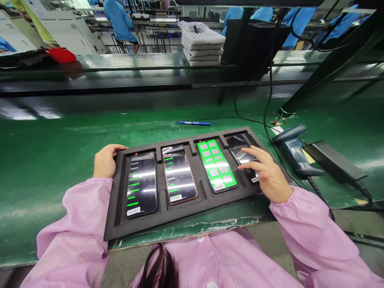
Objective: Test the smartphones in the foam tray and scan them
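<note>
A black foam tray [207, 204] lies slanted at the green table's front edge, with phones in its compartments. The leftmost phone [142, 184] and the orange-edged phone [180, 174] show dark screens with green text. A third phone [217, 166] has a bright green screen with grey blocks. On the far right sits a phone with a dark screen [237, 144], partly covered by my right hand [268, 174], whose fingers are spread over it. My left hand [105, 161] grips the tray's left back corner, its fingers bent at the rim.
Behind the tray lies a blue pen [194, 123]. To the right are a barcode scanner [295, 152], a black power adapter [336, 162] and hanging cables [271, 80]. White trays [202, 46] are stacked on the back ledge. People in blue sit farther off.
</note>
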`<state>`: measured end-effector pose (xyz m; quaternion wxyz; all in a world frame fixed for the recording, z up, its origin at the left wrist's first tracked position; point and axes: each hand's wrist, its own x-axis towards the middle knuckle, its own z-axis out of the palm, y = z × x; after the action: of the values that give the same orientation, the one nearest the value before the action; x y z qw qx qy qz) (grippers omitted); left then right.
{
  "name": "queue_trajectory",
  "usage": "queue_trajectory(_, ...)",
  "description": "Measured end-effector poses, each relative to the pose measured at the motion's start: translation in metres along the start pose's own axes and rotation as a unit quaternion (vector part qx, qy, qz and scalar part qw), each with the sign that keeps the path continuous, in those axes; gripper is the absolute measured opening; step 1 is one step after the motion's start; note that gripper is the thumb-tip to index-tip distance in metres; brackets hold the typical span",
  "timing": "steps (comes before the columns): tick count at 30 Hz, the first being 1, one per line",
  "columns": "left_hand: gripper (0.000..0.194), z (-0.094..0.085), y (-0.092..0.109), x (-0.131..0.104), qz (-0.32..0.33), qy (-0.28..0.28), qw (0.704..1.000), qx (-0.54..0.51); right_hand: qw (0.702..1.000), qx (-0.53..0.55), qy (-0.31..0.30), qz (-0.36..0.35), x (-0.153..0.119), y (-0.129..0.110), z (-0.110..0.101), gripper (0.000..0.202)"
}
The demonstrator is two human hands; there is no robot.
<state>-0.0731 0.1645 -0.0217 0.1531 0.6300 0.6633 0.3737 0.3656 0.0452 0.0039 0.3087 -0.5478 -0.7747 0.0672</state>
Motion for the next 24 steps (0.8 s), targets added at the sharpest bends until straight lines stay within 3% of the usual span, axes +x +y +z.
queue_trajectory(13, 0.031, -0.002, 0.021, 0.0, -0.001, 0.01, 0.999, 0.048, 0.975, 0.066, 0.181, 0.11, -0.029, 0.003, -0.004, 0.07)
queue_trajectory(19, 0.032, -0.001, 0.02, -0.002, -0.026, 0.014, 0.999, 0.017, 0.985, 0.073, 0.143, 0.058, -0.03, -0.001, 0.001, 0.072)
queue_trajectory(24, 0.031, -0.001, 0.024, -0.002, -0.09, 0.035, 0.994, -0.047, 0.987, 0.084, 0.132, 0.036, -0.028, -0.009, 0.009, 0.075)
